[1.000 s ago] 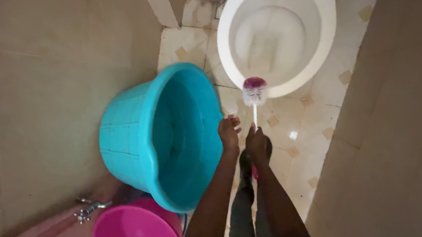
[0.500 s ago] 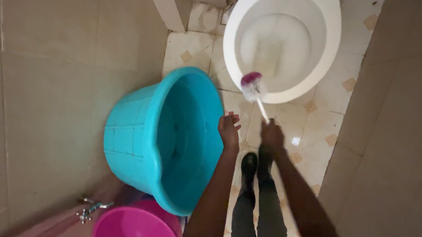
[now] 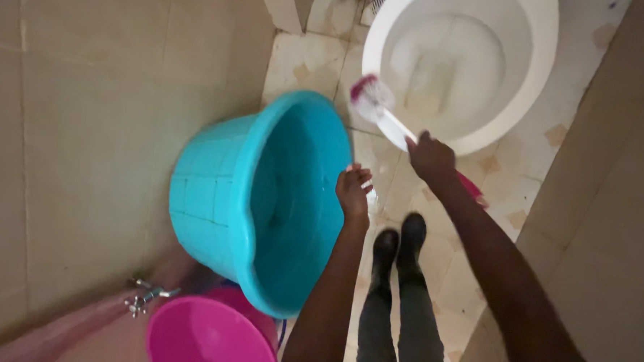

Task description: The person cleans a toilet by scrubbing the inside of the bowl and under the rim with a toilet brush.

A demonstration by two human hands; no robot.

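My right hand [image 3: 430, 157] grips the white handle of a toilet brush [image 3: 372, 100], whose pink and white bristle head hovers at the left rim of the white toilet bowl [image 3: 532, 81]. The brush's pink handle end sticks out behind my wrist. My left hand [image 3: 353, 189] hangs loose with fingers apart, right beside the rim of a large turquoise bucket [image 3: 213, 191], holding nothing. Water fills the lower part of that bucket.
A pink bucket [image 3: 199, 338] stands below the turquoise one, with a metal tap [image 3: 143, 298] on the tiled wall to its left. Tiled walls close in on both sides. My black boots [image 3: 399, 242] stand on the pale floor tiles.
My right hand has lifted and swung the brush up and left, from in front of the bowl to its left rim. My left hand stayed by the turquoise bucket.
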